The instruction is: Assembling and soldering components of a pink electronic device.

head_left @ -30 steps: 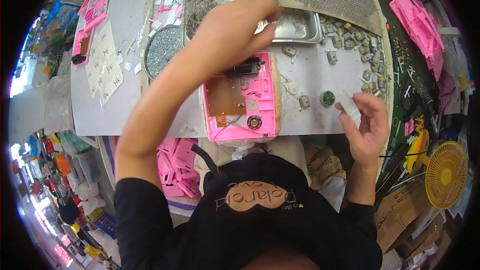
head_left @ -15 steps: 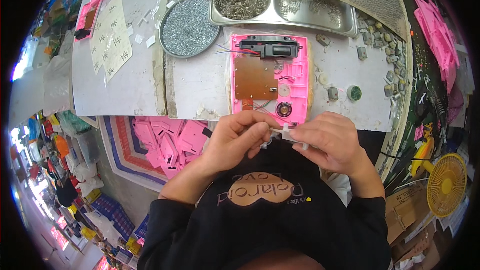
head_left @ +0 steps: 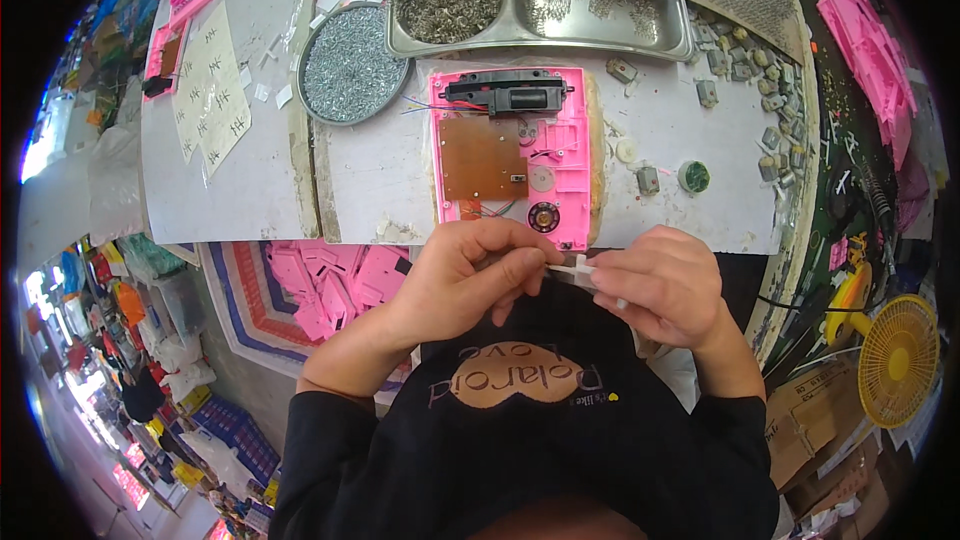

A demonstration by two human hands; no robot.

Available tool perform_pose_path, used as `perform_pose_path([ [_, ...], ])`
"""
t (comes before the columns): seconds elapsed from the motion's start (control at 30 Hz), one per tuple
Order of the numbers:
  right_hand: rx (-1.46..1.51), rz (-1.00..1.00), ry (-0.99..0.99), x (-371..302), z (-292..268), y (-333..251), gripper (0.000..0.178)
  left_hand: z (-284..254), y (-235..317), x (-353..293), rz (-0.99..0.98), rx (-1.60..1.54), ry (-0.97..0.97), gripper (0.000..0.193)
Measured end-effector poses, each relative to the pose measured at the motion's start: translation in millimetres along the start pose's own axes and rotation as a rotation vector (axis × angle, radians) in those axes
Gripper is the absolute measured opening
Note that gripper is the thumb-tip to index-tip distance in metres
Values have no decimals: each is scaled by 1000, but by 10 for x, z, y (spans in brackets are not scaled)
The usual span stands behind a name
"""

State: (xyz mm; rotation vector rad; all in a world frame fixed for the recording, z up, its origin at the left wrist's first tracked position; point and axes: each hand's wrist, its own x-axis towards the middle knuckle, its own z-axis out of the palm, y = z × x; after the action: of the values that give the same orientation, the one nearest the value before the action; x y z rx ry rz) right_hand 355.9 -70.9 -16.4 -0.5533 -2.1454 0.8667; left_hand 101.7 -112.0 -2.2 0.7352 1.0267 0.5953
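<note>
Just off the table's front edge, my two hands meet at a small white plastic part point(head_left: 580, 269). My right hand point(head_left: 662, 285) is closed on it, thumb and fingers covering much of its shape. Close against its left end, the fingers of my left hand point(head_left: 478, 275) are pinched together; whatever is between them is too small and hidden to name. Beyond my hands lies an open pink plastic casing point(head_left: 572, 145). It holds a brown circuit board point(head_left: 478, 162), a black mechanism point(head_left: 505, 95) along its far side, a small round speaker point(head_left: 543, 217) and thin loose wires.
A round tray of small metal screws point(head_left: 356, 65) and a steel compartment tray with springs point(head_left: 640, 52) stand behind the casing. Small metal blocks point(head_left: 770, 85) lie at the right. Below left is a bag of pink parts point(head_left: 350, 285); a yellow fan point(head_left: 898, 360) stands right.
The table and the things on it appear shifted to the left in view. Both hands stay together at the white part, which has turned slightly.
</note>
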Motion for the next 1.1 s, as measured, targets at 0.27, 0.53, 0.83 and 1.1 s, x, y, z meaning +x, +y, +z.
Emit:
perform_pose_path([
  [0.27, 57, 90, 22, -191, -43, 52, 38, 156, 152, 155, -71, -103, -176, 22],
  [0.53, 1364, 654, 370, -414, 190, 93, 42, -46, 174, 878, 624, 1352, 377, 15],
  [0.83, 1239, 664, 480, -458, 63, 188, 44, -89, 206, 839, 623, 1311, 219, 14],
  [1.1, 932, 718, 394, -337, -56, 162, 40, -95, 214, 819, 591, 1255, 208, 11],
])
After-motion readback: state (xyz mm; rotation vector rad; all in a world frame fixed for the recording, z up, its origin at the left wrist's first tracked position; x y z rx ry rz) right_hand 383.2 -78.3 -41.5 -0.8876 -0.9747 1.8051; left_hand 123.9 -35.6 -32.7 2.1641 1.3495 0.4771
